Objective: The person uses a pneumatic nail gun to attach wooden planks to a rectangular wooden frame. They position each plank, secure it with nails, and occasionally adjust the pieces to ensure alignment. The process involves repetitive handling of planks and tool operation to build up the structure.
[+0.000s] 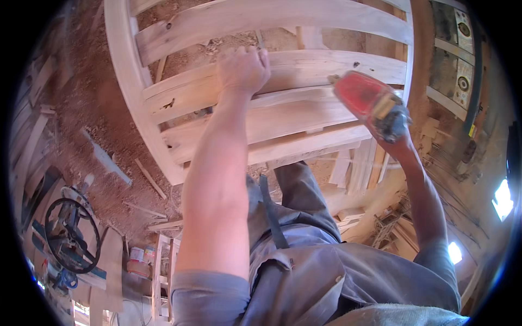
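Note:
A pale wooden slatted frame (122, 81), its slats curved by the lens, stands in front of me. My left hand (242, 70) is closed over the upper edge of a middle slat (304, 68), fingers curled round its far side. Toward the frame's right side, my right hand (397, 138) grips a red and dark grey handheld tool (361, 92). Its red part points up and left over the slats. Motion smears the tool, so I cannot tell its exact kind or whether it touches the wood. The right-hand fingers are largely hidden behind it.
Reddish-brown floor (89, 119) carries scattered offcuts and a long strip (106, 157). At lower left are a machine with a black handwheel (72, 235) and some tins (138, 261). Loose boards (356, 168) lie beyond my legs. A framed unit with round fittings (463, 57) stands far right.

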Available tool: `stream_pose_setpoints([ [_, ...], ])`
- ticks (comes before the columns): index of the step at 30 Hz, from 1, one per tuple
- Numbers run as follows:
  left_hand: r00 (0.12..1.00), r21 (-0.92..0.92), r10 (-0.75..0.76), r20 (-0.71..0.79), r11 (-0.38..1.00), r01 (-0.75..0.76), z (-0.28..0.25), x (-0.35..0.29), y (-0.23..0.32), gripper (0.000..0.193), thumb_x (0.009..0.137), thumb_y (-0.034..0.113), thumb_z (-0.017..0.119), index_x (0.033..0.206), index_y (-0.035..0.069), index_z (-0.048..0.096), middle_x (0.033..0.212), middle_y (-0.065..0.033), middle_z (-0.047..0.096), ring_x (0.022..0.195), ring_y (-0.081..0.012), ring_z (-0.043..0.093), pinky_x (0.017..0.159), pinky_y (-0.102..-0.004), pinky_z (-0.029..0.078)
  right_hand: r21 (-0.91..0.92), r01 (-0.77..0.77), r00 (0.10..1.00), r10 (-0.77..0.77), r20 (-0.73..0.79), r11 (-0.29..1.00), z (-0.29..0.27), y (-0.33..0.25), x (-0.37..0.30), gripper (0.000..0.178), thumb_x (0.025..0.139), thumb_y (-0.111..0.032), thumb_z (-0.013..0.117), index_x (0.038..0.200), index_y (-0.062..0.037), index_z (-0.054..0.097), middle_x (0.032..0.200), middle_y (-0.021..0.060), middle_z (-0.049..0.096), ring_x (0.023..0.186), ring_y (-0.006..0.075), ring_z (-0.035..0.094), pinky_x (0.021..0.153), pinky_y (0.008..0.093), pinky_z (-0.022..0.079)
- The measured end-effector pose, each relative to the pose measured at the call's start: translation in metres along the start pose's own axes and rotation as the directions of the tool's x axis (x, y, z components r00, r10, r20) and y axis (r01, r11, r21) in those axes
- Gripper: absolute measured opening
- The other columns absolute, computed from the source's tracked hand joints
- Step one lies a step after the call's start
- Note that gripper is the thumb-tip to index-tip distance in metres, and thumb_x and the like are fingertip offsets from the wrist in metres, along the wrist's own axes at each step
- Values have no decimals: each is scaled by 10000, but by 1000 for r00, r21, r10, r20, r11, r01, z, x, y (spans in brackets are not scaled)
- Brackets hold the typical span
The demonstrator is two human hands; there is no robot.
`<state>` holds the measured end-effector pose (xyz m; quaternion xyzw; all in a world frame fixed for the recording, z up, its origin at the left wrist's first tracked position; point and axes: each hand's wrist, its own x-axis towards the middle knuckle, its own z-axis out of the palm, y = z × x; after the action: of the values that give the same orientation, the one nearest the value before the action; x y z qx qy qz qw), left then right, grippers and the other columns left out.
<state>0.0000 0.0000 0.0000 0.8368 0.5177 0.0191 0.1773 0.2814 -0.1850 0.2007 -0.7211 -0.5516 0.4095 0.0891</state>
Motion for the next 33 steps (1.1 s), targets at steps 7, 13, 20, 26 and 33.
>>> stream_pose_setpoints([
  [7, 957, -107, 124, 261, 989, -99, -31, -1, -12, 435, 1017, 408, 432, 1057, 83, 719, 1096, -151, 721, 1039, -297, 671, 915, -495, 493, 310, -742, 617, 786, -31, 595, 65, -18, -147, 133, 891, -237, 647, 912, -105, 652, 557, -7, 503, 421, 100, 469, 392, 307, 365],
  [13, 823, -164, 46, 565, 985, 57, -74, -12, -79, 534, 1040, 459, 387, 1402, 111, 568, 1343, -151, 634, 1263, -328, 583, 1112, -505, 386, 247, -698, 689, 724, -21, 672, 151, -45, -212, 261, 857, -134, 600, 1112, -83, 621, 862, 46, 556, 739, 156, 527, 633, 312, 422],
  [20, 905, 0, 39, 424, 999, -43, -71, -36, -117, 563, 1049, 451, 357, 1477, 103, 474, 1508, -142, 495, 1425, -329, 414, 1184, -472, 292, 401, -611, 754, 656, 34, 682, 179, -145, -180, 447, 891, -111, 629, 1329, -42, 568, 1205, 107, 615, 1085, 205, 583, 884, 339, 485],
  [26, 734, -261, -679, 26, 704, 660, -101, -76, -142, 724, 944, 366, 654, 1504, -5, 383, 1522, -255, 384, 1440, -313, 344, 1177, -461, 319, 480, -387, 780, 557, -284, 787, 215, -164, -162, 450, 892, -116, 642, 1326, -25, 566, 1094, 89, 652, 935, 177, 615, 775, 345, 516],
  [33, 639, -717, -382, 668, -96, 691, -93, -80, -220, 622, 902, 321, 707, 1404, 15, 505, 1337, -156, 590, 1229, -319, 571, 1067, -478, 437, 720, -565, 687, 713, 139, 404, 227, -194, -132, 497, 852, -93, 598, 1344, -60, 539, 916, 56, 609, 567, 118, 510, 459, 342, 403],
])
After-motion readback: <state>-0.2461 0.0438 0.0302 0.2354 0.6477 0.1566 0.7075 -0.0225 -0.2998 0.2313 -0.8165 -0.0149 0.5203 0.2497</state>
